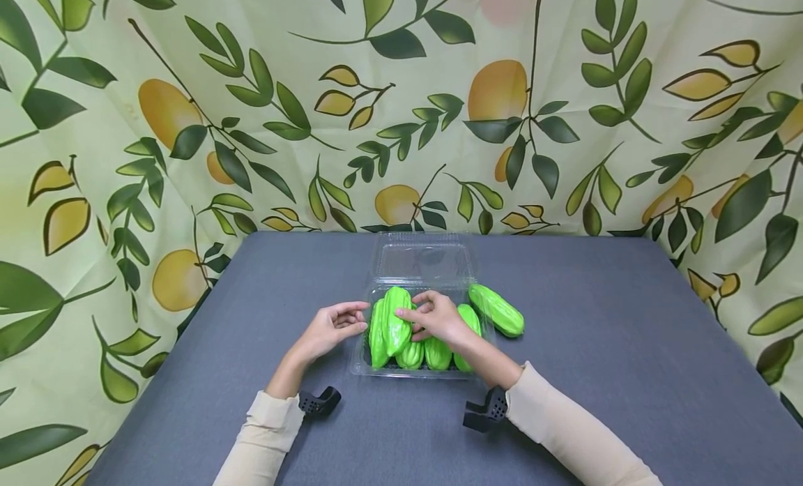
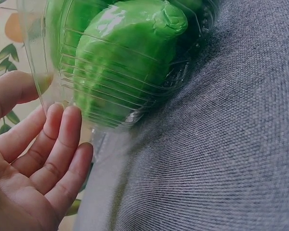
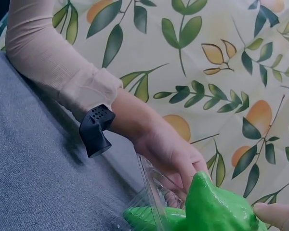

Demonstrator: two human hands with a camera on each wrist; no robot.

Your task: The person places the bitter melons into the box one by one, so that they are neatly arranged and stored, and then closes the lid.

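Note:
A clear plastic clamshell box [image 1: 414,376] holds several bright green bitter melons [image 1: 410,355], seemingly models. My right hand [image 1: 439,317] reaches over the box and holds one upper melon [image 1: 396,325], its thumb across the glossy top. In the right wrist view that melon [image 3: 216,207] stands large at the bottom. At the box's left side is my left hand [image 1: 329,329], fingers loosely bent with a gap between thumb and fingers. The left wrist view shows its fingertips [image 2: 70,115] right at the clear rim, beside a melon [image 2: 120,57] behind the ribbed wall.
The box's lid [image 1: 423,259] stands raised at the back. One more bitter melon [image 1: 497,310] lies on the grey table [image 1: 596,346], right of the box. A curtain [image 1: 401,123] printed with leaves and fruit hangs behind the table.

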